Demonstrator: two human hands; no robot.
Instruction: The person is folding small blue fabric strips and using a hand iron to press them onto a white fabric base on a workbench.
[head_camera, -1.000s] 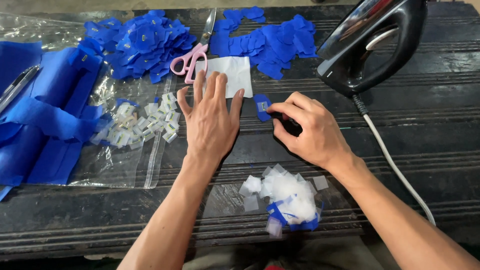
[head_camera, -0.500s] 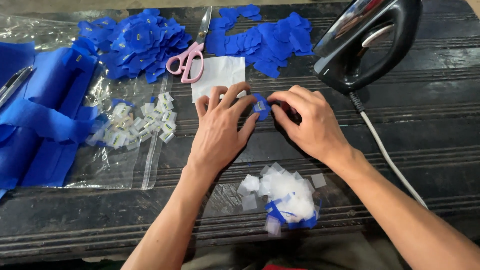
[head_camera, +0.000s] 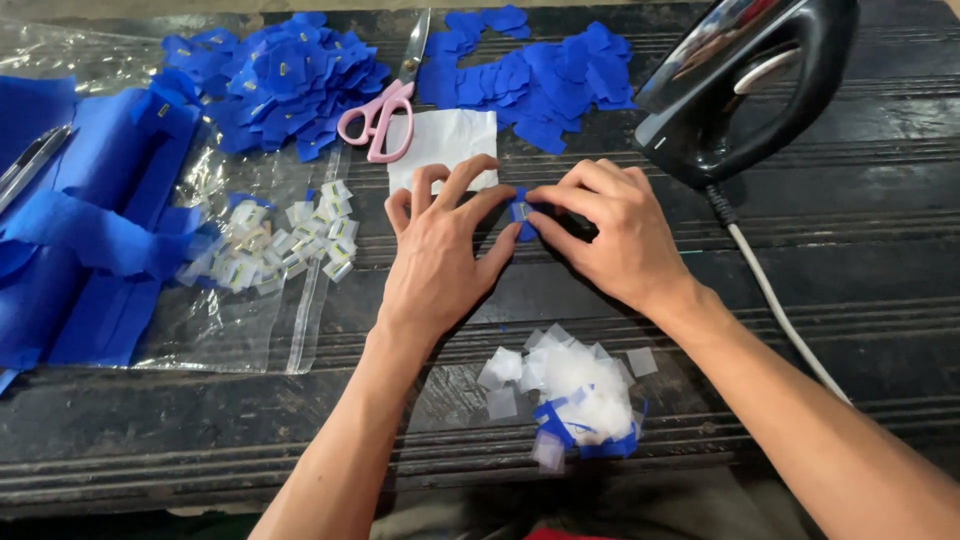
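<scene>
Blue fabric piece (head_camera: 521, 212), small, pale label, pinched

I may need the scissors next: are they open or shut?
Shut. The scissors lie flat on the table with blades together in one line and the pink handle loops side by side.

Your left hand (head_camera: 435, 265) no longer lies flat with fingers spread beside the white paper square (head_camera: 445, 150), as it did a second ago; it now sits further right, its fingers curled onto the small blue piece (head_camera: 521, 212). Your right hand (head_camera: 610, 240), earlier alone on that piece with the left apart from it, now meets the left there, and both sets of fingertips pinch it just above the bench (head_camera: 860, 250).
</scene>
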